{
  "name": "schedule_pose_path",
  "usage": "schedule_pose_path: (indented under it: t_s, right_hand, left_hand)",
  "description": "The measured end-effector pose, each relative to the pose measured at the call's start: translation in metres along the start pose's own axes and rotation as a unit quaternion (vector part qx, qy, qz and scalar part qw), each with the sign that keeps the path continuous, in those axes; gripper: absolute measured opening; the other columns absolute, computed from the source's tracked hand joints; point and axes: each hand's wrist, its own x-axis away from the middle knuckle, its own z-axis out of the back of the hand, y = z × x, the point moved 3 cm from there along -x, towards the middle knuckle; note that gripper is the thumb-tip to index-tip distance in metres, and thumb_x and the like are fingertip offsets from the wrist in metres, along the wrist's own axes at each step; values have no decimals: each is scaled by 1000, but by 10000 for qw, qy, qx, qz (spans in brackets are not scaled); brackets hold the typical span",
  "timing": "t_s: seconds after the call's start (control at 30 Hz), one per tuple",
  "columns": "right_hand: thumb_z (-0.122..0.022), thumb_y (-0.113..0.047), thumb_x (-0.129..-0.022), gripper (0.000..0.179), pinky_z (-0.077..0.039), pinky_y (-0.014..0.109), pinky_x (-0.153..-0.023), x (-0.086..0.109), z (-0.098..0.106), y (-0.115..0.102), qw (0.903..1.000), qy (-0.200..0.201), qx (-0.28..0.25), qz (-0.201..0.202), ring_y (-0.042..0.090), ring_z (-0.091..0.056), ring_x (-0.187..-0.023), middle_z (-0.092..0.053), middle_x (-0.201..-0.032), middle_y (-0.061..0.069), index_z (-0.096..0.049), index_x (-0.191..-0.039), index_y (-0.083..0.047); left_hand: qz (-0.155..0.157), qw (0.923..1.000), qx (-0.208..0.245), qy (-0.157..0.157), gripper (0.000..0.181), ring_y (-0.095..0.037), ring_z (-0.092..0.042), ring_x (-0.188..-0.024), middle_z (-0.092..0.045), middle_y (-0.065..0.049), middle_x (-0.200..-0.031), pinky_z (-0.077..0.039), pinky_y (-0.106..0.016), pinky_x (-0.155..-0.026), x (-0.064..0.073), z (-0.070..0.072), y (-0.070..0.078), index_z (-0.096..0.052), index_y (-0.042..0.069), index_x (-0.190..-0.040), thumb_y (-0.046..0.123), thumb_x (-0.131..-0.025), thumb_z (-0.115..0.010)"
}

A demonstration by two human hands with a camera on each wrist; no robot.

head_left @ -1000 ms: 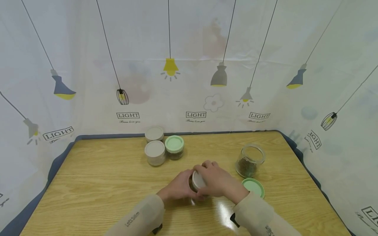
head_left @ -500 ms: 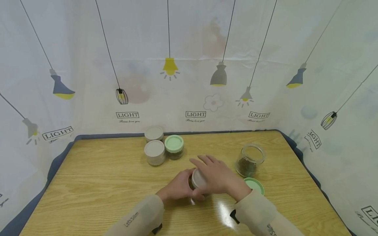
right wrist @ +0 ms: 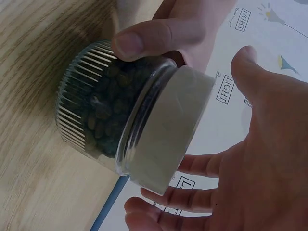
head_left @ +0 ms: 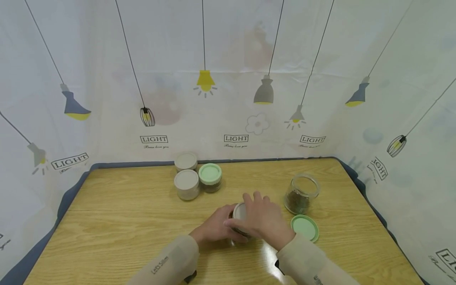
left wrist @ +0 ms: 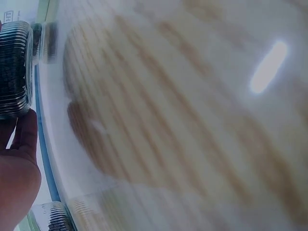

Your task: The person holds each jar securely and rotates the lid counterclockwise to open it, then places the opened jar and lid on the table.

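My left hand [head_left: 215,225] grips a ribbed glass jar [right wrist: 108,103] filled with dark brown beans, its thumb across the glass. A pale grey screw lid [right wrist: 168,130] covers the jar's mouth. My right hand [head_left: 265,219] is at the lid with fingers spread; in the right wrist view its thumb stands off the lid and some fingertips lie by the far rim, though contact is hard to tell. In the left wrist view, the jar and left hand [left wrist: 19,180] show only at the left edge.
An uncovered glass jar [head_left: 298,202] with dark contents stands right of my hands, a light green lid [head_left: 304,228] in front of it. Farther back are two grey-lidded jars [head_left: 187,185] and a green-lidded jar [head_left: 210,178]. A printed curtain borders the wooden table [head_left: 117,221].
My right hand has loosened from the lid, lifted its fingers, and turned about it; its thumb has shifted. The left hand stays around the jar. Other jars have not moved.
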Motion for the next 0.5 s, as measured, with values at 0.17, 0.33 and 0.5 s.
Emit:
schedule_pose_path:
  t_s: [0.17,0.33,0.5]
  right_hand:
    - [-59,-82,-70,96,-52,46,-65,1,-2,-1,9999,76,-82,56,37,-61,-94,-58,-115,19,-50,-136,-13]
    - [-61,-81,-69,93,-51,45,-62,1,-4,-2,9999,111,-88,53,35,-59,-88,-57,-106,18,-53,-128,-9]
    - [-63,-76,-73,83,-51,45,-65,0,-6,-1,9999,-23,-144,67,34,-59,-85,-58,-100,16,-57,-120,-8]
  left_hand:
    - [-18,10000,43,-2,74,-7,-57,-117,-60,12,-129,-46,-30,-102,0,1,0,-50,30,-137,40,-72,-85]
    - [-81,10000,15,40,73,-7,-58,-116,-61,12,-128,-46,-30,-103,0,1,0,-52,29,-135,41,-71,-86]
    - [-180,9998,88,6,72,-7,-59,-114,-62,11,-126,-48,-28,-100,0,1,1,-52,29,-135,40,-72,-86]
